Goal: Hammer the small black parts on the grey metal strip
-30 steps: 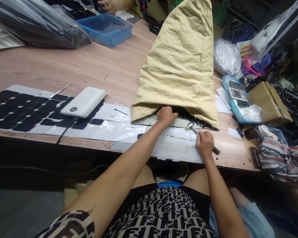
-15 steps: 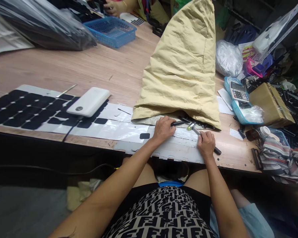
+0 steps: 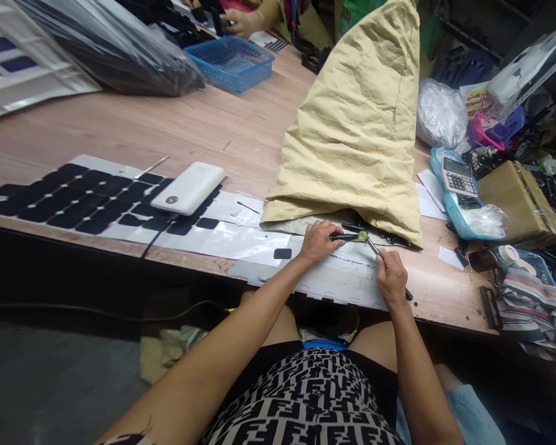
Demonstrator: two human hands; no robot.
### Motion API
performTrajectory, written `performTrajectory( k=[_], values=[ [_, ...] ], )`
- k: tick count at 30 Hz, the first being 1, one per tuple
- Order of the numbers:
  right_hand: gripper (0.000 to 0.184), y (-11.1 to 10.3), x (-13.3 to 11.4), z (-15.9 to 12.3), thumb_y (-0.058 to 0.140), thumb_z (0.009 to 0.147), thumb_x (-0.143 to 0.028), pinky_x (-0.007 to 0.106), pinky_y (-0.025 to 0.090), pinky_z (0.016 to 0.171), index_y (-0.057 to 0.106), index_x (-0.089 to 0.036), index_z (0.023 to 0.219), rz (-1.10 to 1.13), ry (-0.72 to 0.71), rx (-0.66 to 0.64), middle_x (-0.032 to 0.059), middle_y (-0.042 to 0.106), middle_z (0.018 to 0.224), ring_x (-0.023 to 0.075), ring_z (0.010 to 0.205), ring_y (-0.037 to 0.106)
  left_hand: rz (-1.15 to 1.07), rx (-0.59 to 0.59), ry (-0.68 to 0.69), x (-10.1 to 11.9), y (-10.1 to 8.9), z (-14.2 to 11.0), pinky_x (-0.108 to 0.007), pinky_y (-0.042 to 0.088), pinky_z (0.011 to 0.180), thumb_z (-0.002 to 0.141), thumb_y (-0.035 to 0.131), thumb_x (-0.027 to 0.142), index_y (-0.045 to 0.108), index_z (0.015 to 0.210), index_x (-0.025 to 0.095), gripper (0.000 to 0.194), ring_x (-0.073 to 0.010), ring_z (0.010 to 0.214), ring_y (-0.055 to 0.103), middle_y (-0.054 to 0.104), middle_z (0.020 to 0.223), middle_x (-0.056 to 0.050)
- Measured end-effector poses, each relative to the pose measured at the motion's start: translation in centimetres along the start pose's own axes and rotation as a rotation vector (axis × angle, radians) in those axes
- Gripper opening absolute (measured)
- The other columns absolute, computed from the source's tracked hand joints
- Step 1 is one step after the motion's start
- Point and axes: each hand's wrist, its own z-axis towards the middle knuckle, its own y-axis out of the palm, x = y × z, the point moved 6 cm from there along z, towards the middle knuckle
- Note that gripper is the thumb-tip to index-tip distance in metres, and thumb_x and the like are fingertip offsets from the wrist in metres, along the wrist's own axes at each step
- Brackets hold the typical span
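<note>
In front of the open mouth of a yellow fabric sack [image 3: 352, 148], my left hand [image 3: 319, 242] is closed on a slim black rod-like piece [image 3: 347, 237]. My right hand [image 3: 391, 276] grips a small hammer [image 3: 371, 245] by its handle. The hammer's yellowish head meets the right end of the black piece; whether they touch I cannot tell. More black pieces [image 3: 389, 238] lie in the sack's mouth, partly hidden by the cloth. Beneath both hands is a whitish sheet [image 3: 324, 275] along the table's front edge.
To the left, a white power bank [image 3: 189, 187] rests on black rounded pads [image 3: 88, 194], with a cable hanging down. A blue basket [image 3: 231, 65] stands farther back, near another person's hand [image 3: 241, 23]. On the right are a calculator [image 3: 458, 176], a cardboard box [image 3: 514, 201] and a striped cloth [image 3: 528, 303].
My left hand has come out of the sack with a black piece and moved right. My right hand has lifted the hammer, bringing its head to that piece's end.
</note>
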Motion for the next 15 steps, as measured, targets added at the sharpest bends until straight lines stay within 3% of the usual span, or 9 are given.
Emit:
performTrajectory(
  k=[7, 11, 15],
  values=[
    [0.035, 0.8, -4.5, 0.5, 0.042, 0.104, -0.029, 0.026, 0.052, 0.083, 0.069, -0.021, 0.125, 0.129, -0.088, -0.023, 0.0064, 0.068, 0.098, 0.0169, 0.094, 0.064, -0.004, -0.006, -0.025, 0.1, 0.1, 0.2, -0.042, 0.039, 0.095, 0.081, 0.078, 0.032, 0.077, 0.096, 0.028, 0.016, -0.0269, 0.108, 0.056, 0.069, 0.105, -0.003],
    [0.034, 1.9, -4.2, 0.2, 0.043, 0.103, -0.028, 0.025, 0.051, 0.075, 0.070, -0.023, 0.124, 0.032, -0.075, -0.071, 0.0049, 0.067, 0.094, 0.0161, 0.086, 0.064, 0.005, -0.009, -0.041, 0.1, 0.1, 0.2, -0.042, 0.039, 0.094, 0.081, 0.076, 0.030, 0.077, 0.093, 0.028, 0.012, -0.0271, 0.106, 0.056, 0.069, 0.103, -0.003],
    [0.034, 1.2, -3.6, 0.1, 0.043, 0.104, -0.028, 0.024, 0.051, 0.077, 0.069, -0.023, 0.125, 0.004, -0.056, -0.009, 0.0058, 0.067, 0.098, 0.0168, 0.091, 0.064, -0.009, 0.004, -0.036, 0.2, 0.1, 0.2, -0.043, 0.039, 0.096, 0.080, 0.077, 0.033, 0.078, 0.097, 0.029, 0.017, -0.0276, 0.108, 0.056, 0.068, 0.103, -0.004]
  ],
)
